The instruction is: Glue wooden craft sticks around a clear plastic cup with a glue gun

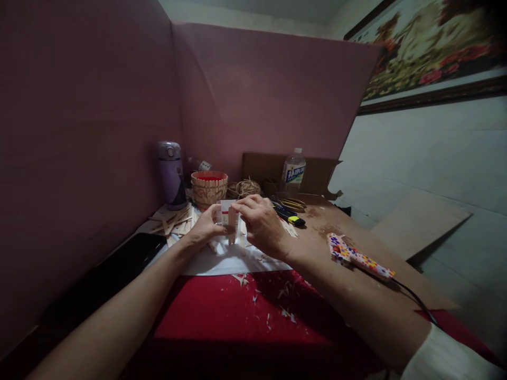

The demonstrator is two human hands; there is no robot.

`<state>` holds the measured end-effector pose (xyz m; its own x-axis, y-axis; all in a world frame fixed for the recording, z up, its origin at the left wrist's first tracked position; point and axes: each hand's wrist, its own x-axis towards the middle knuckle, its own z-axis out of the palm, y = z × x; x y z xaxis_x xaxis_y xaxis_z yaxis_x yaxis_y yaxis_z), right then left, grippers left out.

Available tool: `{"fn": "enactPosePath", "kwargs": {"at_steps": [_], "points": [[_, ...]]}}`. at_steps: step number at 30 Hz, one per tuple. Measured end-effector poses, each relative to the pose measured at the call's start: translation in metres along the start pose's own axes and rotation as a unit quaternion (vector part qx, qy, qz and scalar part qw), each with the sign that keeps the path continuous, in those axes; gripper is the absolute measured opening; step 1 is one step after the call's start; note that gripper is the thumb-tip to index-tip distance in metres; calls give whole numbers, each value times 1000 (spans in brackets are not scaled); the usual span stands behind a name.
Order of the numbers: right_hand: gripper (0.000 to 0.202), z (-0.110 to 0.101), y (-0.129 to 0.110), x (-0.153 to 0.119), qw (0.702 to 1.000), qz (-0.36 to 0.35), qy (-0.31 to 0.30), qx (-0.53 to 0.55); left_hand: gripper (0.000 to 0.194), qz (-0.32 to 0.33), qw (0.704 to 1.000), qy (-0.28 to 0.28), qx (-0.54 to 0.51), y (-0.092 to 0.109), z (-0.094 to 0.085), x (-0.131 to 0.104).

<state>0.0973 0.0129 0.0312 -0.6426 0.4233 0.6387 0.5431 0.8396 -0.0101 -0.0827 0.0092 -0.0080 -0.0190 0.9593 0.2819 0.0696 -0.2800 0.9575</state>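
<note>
Head view: both hands meet over white paper at the counter's far middle. Left hand (206, 224) and right hand (257, 221) each keep a narrow pinching grip on a small stick-and-card piece (228, 217). Steady, even pressure would likely keep the sticks aligned.

Dim interior, low light. Mauve cardboard partition (257, 100) encloses the worktop from 9 to 12 o'clock. Pale wall (428, 153) at 2 o'clock carries a framed floral picture (431, 47). Red table covering (222, 316) at 6 o'clock; brown cardboard sheet (420, 221) at 3 o'clock.
</note>
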Motion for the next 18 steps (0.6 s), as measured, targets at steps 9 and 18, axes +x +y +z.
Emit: {"fn": "enactPosePath", "kwargs": {"at_steps": [9, 18], "points": [[35, 2, 0, -1, 1000, -7, 8, -6, 60, 9, 1000, -2, 3, -5, -2, 1], [41, 7, -1, -1, 1000, -1, 24, -6, 63, 16, 1000, -1, 2, -10, -4, 3]]}}
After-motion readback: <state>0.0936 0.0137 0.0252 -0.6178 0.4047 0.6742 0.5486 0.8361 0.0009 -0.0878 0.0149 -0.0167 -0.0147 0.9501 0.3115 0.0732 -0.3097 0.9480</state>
